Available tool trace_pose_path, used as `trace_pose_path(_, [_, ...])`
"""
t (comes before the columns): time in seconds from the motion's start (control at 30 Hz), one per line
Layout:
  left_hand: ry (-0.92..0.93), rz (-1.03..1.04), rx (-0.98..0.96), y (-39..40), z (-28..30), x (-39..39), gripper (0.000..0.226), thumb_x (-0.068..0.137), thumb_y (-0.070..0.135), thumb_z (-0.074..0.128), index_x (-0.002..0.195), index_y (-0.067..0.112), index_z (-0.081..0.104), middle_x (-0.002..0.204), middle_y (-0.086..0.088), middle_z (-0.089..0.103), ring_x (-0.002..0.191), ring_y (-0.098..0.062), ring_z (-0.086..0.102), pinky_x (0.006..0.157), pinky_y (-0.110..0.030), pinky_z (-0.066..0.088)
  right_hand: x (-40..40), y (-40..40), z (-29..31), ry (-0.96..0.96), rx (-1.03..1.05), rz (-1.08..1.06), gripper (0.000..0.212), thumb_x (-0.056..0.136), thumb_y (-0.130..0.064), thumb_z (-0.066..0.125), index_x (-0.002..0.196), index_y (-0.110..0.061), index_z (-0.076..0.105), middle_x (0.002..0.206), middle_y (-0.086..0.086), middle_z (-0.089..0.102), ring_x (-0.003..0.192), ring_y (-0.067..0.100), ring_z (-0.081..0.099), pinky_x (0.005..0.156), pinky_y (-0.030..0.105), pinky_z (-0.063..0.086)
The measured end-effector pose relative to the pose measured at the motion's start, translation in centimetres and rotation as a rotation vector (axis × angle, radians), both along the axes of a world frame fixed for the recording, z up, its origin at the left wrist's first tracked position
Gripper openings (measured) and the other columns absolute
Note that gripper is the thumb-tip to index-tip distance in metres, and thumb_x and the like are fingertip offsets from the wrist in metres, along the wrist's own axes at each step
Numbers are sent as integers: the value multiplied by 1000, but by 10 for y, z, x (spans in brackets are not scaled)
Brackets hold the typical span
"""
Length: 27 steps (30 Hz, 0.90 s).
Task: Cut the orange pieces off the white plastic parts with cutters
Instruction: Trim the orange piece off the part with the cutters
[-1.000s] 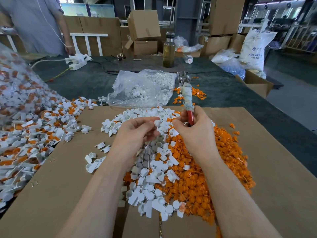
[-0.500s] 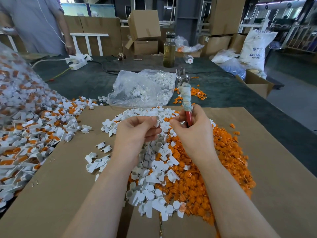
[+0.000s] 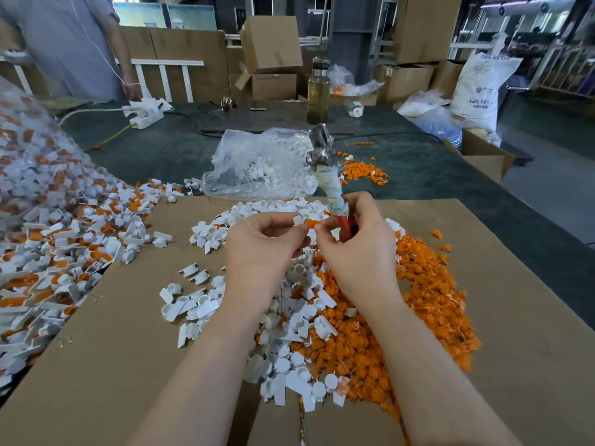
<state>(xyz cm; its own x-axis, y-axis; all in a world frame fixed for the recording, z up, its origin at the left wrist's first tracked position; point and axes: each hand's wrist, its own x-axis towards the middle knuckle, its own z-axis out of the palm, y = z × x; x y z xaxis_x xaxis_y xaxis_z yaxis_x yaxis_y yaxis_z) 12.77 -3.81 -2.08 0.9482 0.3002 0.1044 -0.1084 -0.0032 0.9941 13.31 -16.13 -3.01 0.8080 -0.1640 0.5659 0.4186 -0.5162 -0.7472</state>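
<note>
Left hand [image 3: 262, 243] pinches a white part [image 3: 298, 219] with its orange piece; right hand [image 3: 360, 239] grips the cutters [image 3: 325, 169], head up. Trimmed white heap [image 3: 289, 317] and orange offcuts [image 3: 428, 304] cover the cardboard [image 3: 515, 317]. Large uncut pile [image 3: 64, 226] remains left: likely under half done.

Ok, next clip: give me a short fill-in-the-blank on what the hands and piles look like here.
1. The right hand grips the cutters by the ____ handle, metal head pointing up.
2. The left hand pinches a small ____ plastic part at its fingertips.
3. The heap of cut-off orange pieces lies on the ____ side of the cardboard sheet.
4. Behind the heaps lies a clear plastic ____ holding white parts.

Missing words: red; white; right; bag
</note>
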Motion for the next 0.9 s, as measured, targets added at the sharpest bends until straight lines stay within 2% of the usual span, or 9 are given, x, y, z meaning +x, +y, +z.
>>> trace_pose_path(0.13, [-50,23,83,-1,-1,-2,12,80,13,80,82,24,76,70,7,74,67,-10,73,69,-31,61,1,1,-1,-14,2,-25,31,81,-16,71,98,-30,49,64,-21,52,65,-11,55,56,5,39])
trace_pose_path(0.27, [-124,32,194,-4,-2,-4,13,80,17,80,82,29,77,72,18,73,67,2,69,62,-10,51,0,1,0,-6,11,-31,32,81,-16,72,98,-30,48,66,-21,53,67,-13,55,56,4,39])
trace_pose_path(0.37, [-168,24,261,-6,-1,-7,25,80,15,79,78,39,73,75,28,71,71,9,66,64,-2,46,0,1,0,7,11,-27,31,81,-16,72,98,-28,50,69,-20,55,68,-13,54,57,4,39])
trace_pose_path(0.5, [-198,5,296,-7,1,-8,32,81,16,79,75,45,68,78,33,69,74,11,66,66,-2,46,1,1,1,30,54,-18,30,81,-17,72,97,-29,50,73,-16,60,68,-9,56,58,4,39])
trace_pose_path(0.67, [-217,32,280,-7,-2,-7,23,81,15,78,79,37,73,78,27,70,71,9,66,63,-2,45,2,-2,3,80,31,9,29,83,-21,73,98,-30,49,83,-15,65,80,-6,61,62,3,42])
trace_pose_path(0.9, [-184,73,241,-8,-5,-4,17,78,21,82,78,35,72,71,25,70,61,6,65,55,-4,44,2,-3,3,116,51,90,17,88,-12,64,100,-21,56,76,-13,63,63,-8,56,55,5,38])
